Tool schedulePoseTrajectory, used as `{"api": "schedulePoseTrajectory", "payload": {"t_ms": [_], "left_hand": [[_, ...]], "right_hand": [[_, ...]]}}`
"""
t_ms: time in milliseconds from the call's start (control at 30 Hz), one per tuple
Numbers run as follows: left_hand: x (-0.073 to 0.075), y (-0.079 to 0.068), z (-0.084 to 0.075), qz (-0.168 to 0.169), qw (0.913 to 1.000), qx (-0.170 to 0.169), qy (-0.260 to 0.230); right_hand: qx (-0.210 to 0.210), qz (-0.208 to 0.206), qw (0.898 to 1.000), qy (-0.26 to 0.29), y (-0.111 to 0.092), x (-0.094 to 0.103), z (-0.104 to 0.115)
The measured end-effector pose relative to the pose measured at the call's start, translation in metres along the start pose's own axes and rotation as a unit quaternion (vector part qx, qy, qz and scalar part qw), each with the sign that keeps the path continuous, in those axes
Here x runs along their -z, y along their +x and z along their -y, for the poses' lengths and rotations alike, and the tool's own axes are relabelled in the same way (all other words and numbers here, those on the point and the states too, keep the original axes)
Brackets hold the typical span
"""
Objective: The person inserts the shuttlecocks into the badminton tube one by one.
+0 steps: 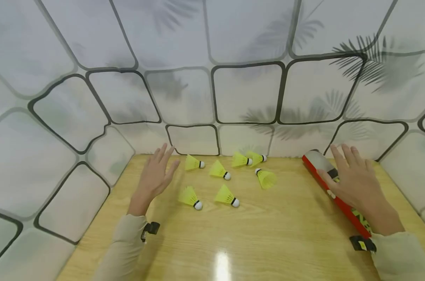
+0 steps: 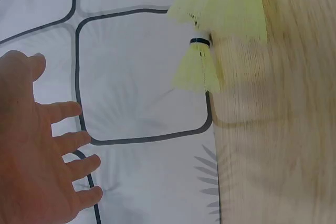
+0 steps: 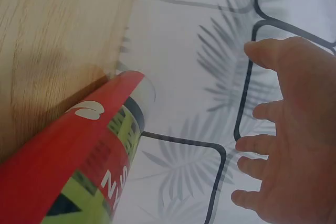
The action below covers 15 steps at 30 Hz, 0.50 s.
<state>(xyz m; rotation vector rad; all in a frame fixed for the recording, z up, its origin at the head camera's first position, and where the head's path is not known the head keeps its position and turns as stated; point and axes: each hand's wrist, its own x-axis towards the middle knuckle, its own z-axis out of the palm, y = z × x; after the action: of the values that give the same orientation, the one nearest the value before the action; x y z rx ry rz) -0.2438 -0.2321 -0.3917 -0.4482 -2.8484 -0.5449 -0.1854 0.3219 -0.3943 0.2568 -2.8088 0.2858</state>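
Several yellow shuttlecocks with white tips lie scattered on the table, among them a front-left shuttlecock (image 1: 190, 197) and a front-middle shuttlecock (image 1: 227, 196). My left hand (image 1: 155, 173) hovers left of them, fingers extended, holding nothing. In the left wrist view, a shuttlecock (image 2: 197, 69) shows near the table's back edge, apart from the hand. A red shuttlecock tube (image 1: 339, 195) with a grey end lies slantwise at the right. Above it my right hand (image 1: 358, 185) is spread and partly hides it. The right wrist view shows a gap between hand and tube (image 3: 79, 145).
A wooden table (image 1: 268, 242) carries everything. White wall covering (image 1: 247, 93) with dark outlines and leaf prints rises behind and on both sides. A black wrist camera strap sits on each cuff, one at the left wrist (image 1: 150, 230).
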Motion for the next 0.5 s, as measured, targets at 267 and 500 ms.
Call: {"api": "schedulePoseTrajectory", "payload": {"t_ms": [267,500], "left_hand": [[-0.008,-0.016,-0.001,-0.015,0.992,0.014,-0.124],[-0.019,-0.033,0.0,0.024,0.9663,0.004,-0.256]], "right_hand": [[-0.004,-0.036,0.998,0.052,-0.015,0.003,-0.001],[-0.044,-0.08,0.992,0.087,-0.023,-0.007,-0.005]]}}
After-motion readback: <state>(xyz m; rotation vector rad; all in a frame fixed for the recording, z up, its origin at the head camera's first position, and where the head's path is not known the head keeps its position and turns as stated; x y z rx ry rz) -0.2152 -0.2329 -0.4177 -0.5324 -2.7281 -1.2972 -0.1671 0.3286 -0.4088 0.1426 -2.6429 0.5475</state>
